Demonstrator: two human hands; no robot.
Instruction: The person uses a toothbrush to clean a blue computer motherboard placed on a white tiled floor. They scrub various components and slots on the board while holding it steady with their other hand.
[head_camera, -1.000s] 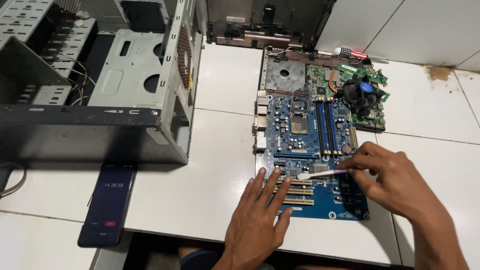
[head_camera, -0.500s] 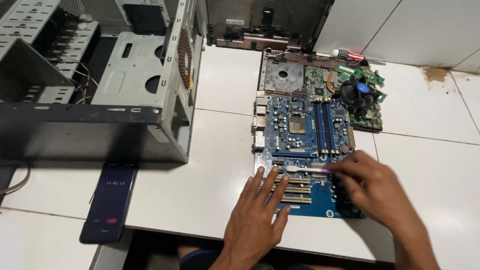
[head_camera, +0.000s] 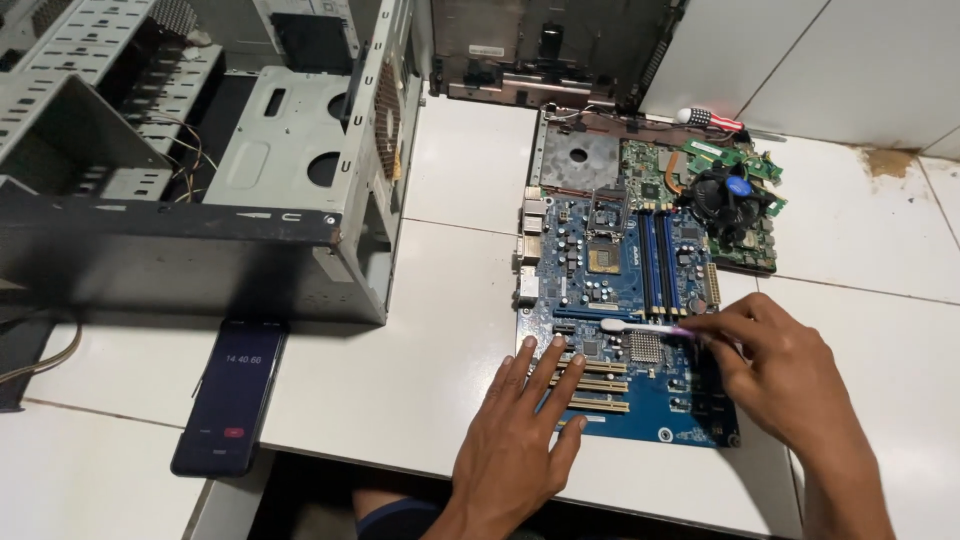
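Blue motherboard (head_camera: 620, 330) lies on white bench (head_camera: 440, 330); left hand (head_camera: 515, 440) flat, fingers spread, steadying it; right hand (head_camera: 785, 375) pinches small brush (head_camera: 640, 326).

Motherboard (head_camera: 620, 300): blue under your hands, with beige slots.
Brush (head_camera: 640, 326): you hold a white one, pinkish at the grip.
Second board (head_camera: 735, 200): green, black fan.
Case (head_camera: 200, 150): grey metal.
Phone (head_camera: 230, 395): black.
Table (head_camera: 400, 370): white tiles.

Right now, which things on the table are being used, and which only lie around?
In use: blue rectangular motherboard; small white-headed brush in right hand; left hand pressing the board.
Lying about: grey metal computer case; black phone; green board with black fan; striped-handle screwdriver.
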